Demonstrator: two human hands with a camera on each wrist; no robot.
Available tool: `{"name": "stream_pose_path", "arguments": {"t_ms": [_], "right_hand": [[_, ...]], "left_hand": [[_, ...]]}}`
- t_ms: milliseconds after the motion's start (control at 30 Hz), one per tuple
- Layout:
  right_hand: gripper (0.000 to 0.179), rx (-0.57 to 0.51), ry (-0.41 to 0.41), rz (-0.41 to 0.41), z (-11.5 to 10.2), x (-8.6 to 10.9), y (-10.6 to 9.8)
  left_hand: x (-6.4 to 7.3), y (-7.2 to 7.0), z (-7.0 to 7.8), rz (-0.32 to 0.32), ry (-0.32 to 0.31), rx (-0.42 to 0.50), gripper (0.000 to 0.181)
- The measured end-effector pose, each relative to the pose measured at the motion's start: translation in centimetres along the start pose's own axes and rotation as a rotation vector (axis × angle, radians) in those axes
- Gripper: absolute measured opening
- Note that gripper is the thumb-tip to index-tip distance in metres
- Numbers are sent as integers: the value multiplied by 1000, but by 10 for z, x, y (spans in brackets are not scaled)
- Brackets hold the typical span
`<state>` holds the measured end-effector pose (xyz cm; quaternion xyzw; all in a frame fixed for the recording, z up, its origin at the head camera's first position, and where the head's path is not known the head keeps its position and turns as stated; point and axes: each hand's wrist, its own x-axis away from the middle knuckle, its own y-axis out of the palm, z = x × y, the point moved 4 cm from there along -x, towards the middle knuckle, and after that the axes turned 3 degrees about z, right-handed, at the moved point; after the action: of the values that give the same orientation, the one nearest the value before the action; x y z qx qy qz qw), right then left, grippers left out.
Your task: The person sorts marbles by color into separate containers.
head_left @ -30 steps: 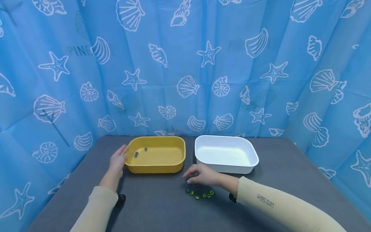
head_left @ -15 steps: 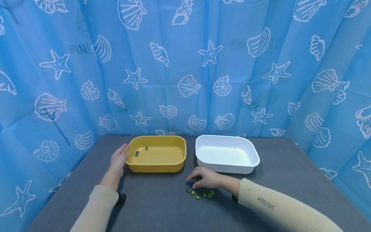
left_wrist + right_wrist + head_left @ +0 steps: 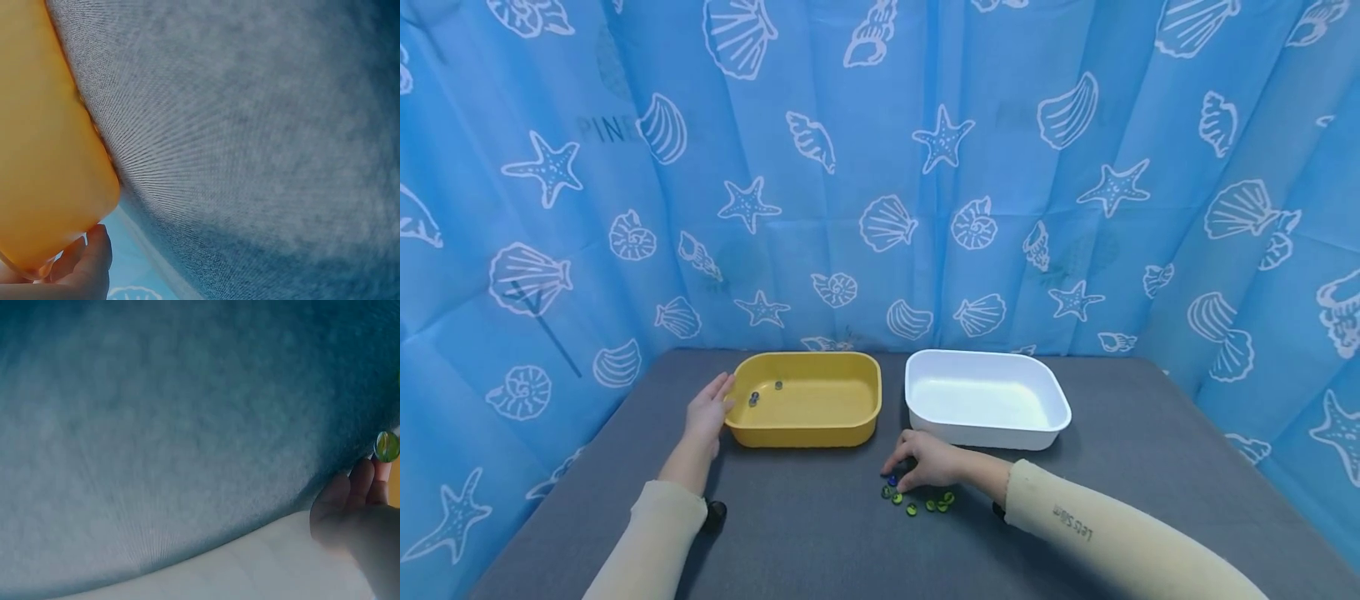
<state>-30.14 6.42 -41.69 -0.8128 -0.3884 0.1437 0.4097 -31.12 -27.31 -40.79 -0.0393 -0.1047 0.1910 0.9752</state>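
Note:
In the head view my left hand [image 3: 706,414] is at the left end of a yellow tray [image 3: 805,437], gripping its rim. The left wrist view shows the fingers [image 3: 95,256] against the yellow tray's corner. My right hand [image 3: 929,459] reaches down in front of the white tray [image 3: 985,435], thumb and index finger apart on either side of a blue marble [image 3: 892,481]. Several green marbles [image 3: 912,509] lie on the table just nearer than this hand. A clear marble with a green swirl [image 3: 387,447] shows by the fingers in the right wrist view.
A few greyish marbles [image 3: 754,399] lie in the left part of the yellow tray. The white tray stands to its right, a narrow gap between them. Grey cloth [image 3: 820,533] covers the table, and a blue shell-print curtain [image 3: 850,167] hangs behind.
My right hand has shifted a little to the right and down, and the blue marble now shows between thumb and index finger. The left hand keeps its place at the yellow tray.

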Motion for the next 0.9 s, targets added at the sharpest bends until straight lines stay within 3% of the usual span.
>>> {"name": "stream_pose_path", "arguments": {"t_ms": [900], "right_hand": [[18, 38, 11, 46, -5, 1, 2]], "left_hand": [[1, 0, -1, -1, 5, 4, 55]]}}
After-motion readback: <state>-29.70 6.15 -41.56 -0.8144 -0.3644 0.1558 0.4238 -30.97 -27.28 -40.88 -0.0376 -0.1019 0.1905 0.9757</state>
